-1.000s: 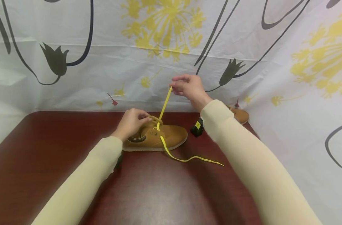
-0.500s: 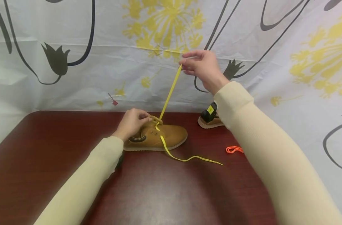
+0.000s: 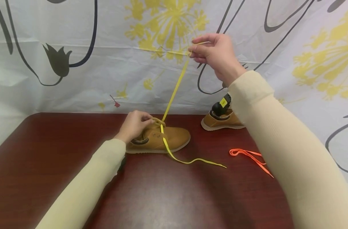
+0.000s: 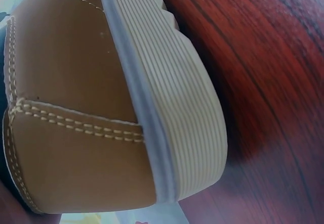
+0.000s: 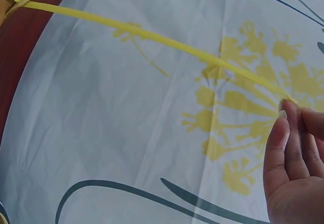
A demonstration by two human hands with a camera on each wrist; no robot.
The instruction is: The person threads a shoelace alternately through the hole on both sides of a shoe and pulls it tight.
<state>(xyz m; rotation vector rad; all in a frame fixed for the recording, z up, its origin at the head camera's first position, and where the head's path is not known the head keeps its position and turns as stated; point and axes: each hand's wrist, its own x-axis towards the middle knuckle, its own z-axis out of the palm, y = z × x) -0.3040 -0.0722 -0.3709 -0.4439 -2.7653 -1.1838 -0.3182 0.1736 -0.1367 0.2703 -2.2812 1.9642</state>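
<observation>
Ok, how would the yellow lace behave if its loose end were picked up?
Likely floppy: the yellow lace curves loosely on the table. Probably light: the right hand pinches it aloft. It looks flat, so unlikely to roll.

Cannot read a single word, number or brand in any of the three views. Can pick out one small yellow label point(image 3: 223, 102) in the head view, set at a tilt on the black wrist camera point(image 3: 218, 109) beneath the right sleeve point(image 3: 252, 88). Bears a faint dark mark on its face, too small and blurred to tell as letter, figure or sign.
</observation>
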